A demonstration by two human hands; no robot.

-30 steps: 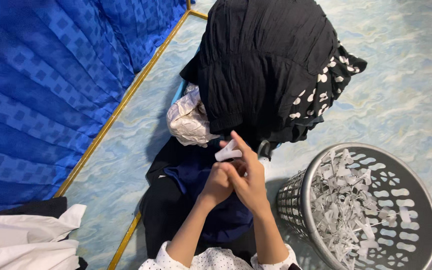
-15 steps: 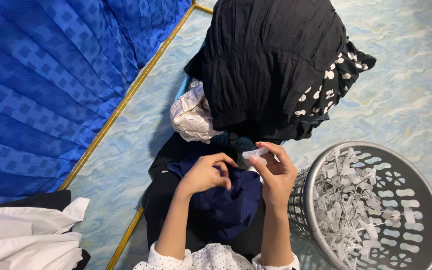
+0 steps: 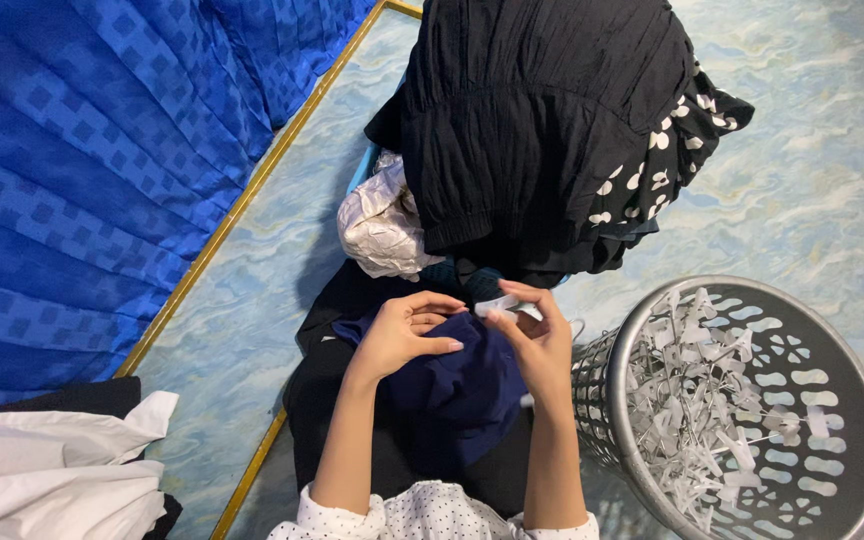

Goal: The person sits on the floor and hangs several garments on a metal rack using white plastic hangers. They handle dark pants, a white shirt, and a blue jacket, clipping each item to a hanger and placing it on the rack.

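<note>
Between the black garment pile [image 3: 542, 130] far off and a round grey mesh basket [image 3: 607, 400] at the right, little open room is left. One small white tag [image 3: 500, 304] is pinched in the right hand [image 3: 537, 340]. One soft navy cloth [image 3: 467, 390] is touched by the half-curled, empty left hand [image 3: 402, 335].
</note>
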